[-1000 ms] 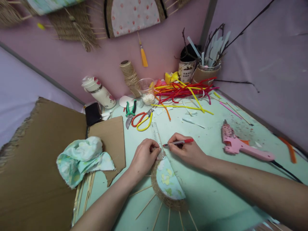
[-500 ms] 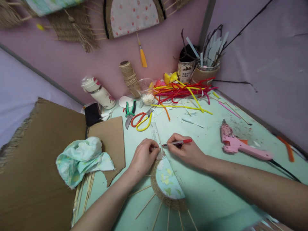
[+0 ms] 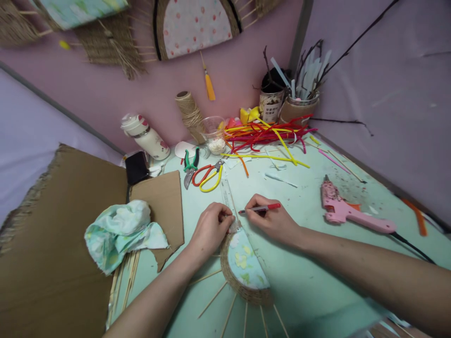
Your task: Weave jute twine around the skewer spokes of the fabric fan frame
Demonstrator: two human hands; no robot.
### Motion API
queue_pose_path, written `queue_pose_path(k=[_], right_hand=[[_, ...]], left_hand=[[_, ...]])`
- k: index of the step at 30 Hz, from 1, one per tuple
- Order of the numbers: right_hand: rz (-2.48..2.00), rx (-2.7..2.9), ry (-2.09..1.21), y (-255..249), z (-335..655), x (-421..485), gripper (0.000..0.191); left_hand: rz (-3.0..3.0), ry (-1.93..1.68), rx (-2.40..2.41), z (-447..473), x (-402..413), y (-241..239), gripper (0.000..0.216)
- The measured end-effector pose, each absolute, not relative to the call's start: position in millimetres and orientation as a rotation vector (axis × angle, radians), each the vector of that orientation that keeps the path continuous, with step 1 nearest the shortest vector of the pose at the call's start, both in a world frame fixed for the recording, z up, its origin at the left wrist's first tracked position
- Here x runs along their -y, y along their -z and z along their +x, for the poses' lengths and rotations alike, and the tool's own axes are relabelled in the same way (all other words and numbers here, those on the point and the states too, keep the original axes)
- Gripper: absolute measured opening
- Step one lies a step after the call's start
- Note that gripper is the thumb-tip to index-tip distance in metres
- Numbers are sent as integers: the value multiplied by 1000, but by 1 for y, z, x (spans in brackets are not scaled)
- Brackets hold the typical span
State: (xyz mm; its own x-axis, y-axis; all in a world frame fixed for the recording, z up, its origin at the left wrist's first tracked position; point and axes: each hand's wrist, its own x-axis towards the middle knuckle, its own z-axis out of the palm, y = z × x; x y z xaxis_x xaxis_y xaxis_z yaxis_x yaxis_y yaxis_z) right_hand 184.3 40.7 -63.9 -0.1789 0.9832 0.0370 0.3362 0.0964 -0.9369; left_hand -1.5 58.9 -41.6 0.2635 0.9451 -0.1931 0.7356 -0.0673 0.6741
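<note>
- I am looking down through the head camera at a mint-green counter crowded with craft supplies, with both of the person's bare forearms reaching in from the near edge.
- The right hand is closed around a red pen in a writing grip. The pen lies nearly level, its long axis running left to right, with the capped end to the right and the tip pointing left.
- The left hand has its fingers curled narrow and pressed down on the near end of a clear ruler, pinning it flat.
- The ruler's long axis runs from near to far, tilted slightly left at the far end. It crosses the pen's line almost at right angles, and the pen tip sits right at its right edge, just beside the left hand's fingertips.
- Just near of both hands lies a half-round fan piece of floral cloth rimmed in twine. Its straight edge lines up with the ruler, and thin sticks fan out from its near side.
- The right hand is the one at the pen's working end, and the left hand is the nearer one to the fan piece's top corner.
- To the left lie a crumpled cloth and sheets of cardboard.
- Farther off sit scissors, and a pink glue gun lies well apart to the right.
</note>
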Motion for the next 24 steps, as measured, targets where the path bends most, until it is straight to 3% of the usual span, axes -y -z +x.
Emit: queue_pose_path(k=[3,8,12,17,22,24], right_hand=[[-1270,1587,-1080,64,186,-39,9],[-1146,1511,-1164,63,189,-34,30],[-1082,1421,-1246,60,188,-32,21],[-1069,1304,-1300,52,190,-34,22],[-1351,1407,-1034,49,218,-53,15],[-1490,1541,-872,50,230,-62,12]], left_hand=[[1755,-476,-1463,-2,-58,39,9],[1619,-767,-1325,0,-54,31,13],[1775,-751,-1230,8,-43,30,8],[1988,-669,-1130,16,-30,31,8],[1816,-668,-1341,0,-47,17,29],[1853,-651,-1408,-12,-58,6,25]])
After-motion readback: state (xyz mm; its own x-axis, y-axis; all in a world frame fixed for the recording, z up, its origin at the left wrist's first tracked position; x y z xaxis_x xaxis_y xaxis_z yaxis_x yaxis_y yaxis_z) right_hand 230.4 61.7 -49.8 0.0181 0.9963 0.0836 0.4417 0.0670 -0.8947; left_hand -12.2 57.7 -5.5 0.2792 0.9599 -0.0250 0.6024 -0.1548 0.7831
